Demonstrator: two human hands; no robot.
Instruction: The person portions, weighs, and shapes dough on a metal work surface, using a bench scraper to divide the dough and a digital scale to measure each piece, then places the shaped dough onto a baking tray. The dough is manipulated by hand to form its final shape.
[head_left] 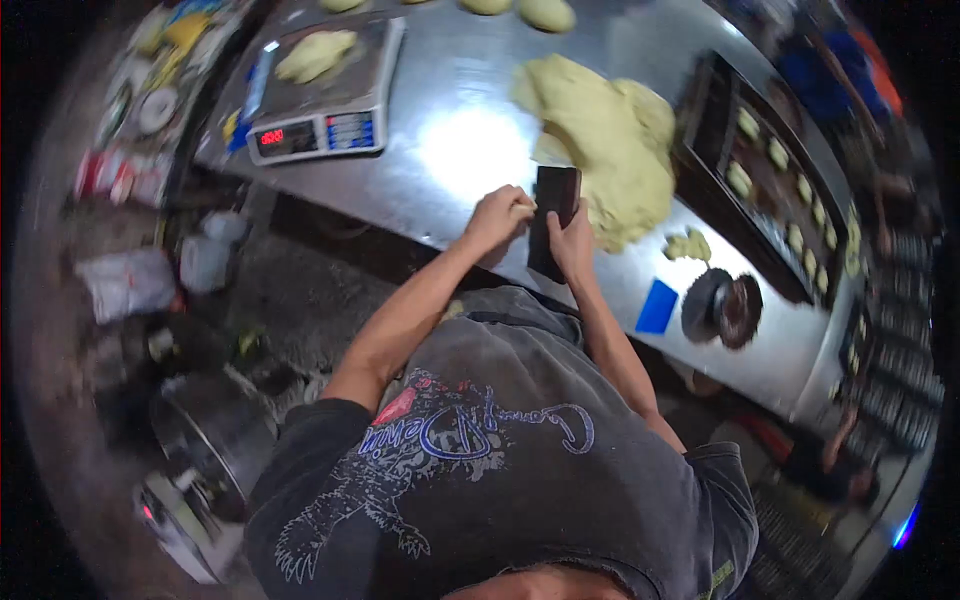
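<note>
My right hand (572, 240) grips a dark rectangular block-like object (558, 195) by its right side; I cannot make out its kind. Just left of it, my left hand (500, 220) is closed, with a small pale bit, perhaps dough, showing at the fingertips. Both hands are at the near edge of the metal table (440, 195). Beyond the dark object lies a large mass of yellow dough (625, 150). Several small dough scraps (688, 245) rest to the right of it.
A digital scale (325, 100) holding a flattened dough piece (316, 56) stands at the left. More dough balls (546, 14) line the far side. A dark tray (770, 190) with dough pieces, a blue card (657, 306) and dark fluted moulds (738, 310) are on the right.
</note>
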